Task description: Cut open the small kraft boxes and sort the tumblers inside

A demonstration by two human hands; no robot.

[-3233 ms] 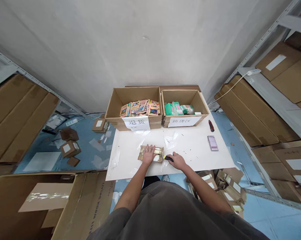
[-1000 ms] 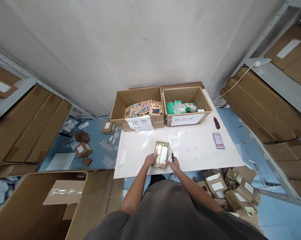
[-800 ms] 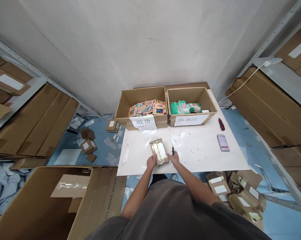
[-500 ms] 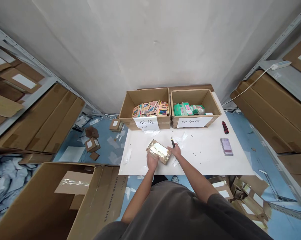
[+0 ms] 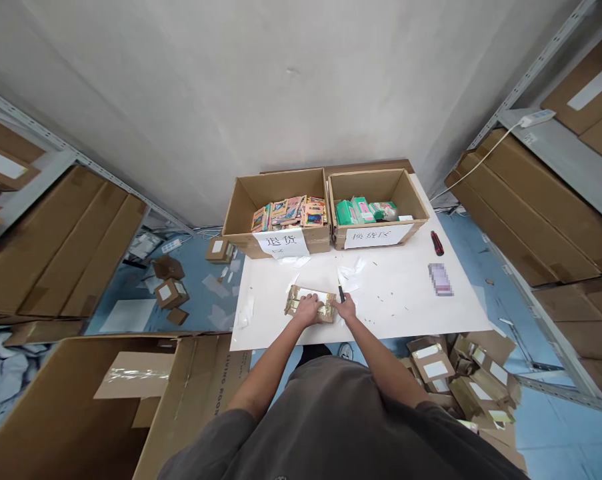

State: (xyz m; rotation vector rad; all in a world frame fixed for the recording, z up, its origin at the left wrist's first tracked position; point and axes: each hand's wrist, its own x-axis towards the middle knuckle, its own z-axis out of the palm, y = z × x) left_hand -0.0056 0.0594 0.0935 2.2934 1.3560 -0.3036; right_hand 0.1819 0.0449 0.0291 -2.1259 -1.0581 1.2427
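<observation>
A small cardboard box wrapped in shiny tape, with a white label on top, lies on the white-topped table near its front edge. My left hand reaches over the box's top and grips it, hiding part of the label. My right hand is closed around a slim black-handled knife, its thin blade pointing away from me. The fingers of that hand also touch the box's right end.
Behind stand an open carton of colourful card packs and an open carton of green boxes. A red-black cutter and a blurred purple item lie right. A large open carton stands left; flattened boxes lie right.
My left hand has moved from the box's near left side onto its top. The box has turned straighter to the table edge, and my right hand has come against its right end.
</observation>
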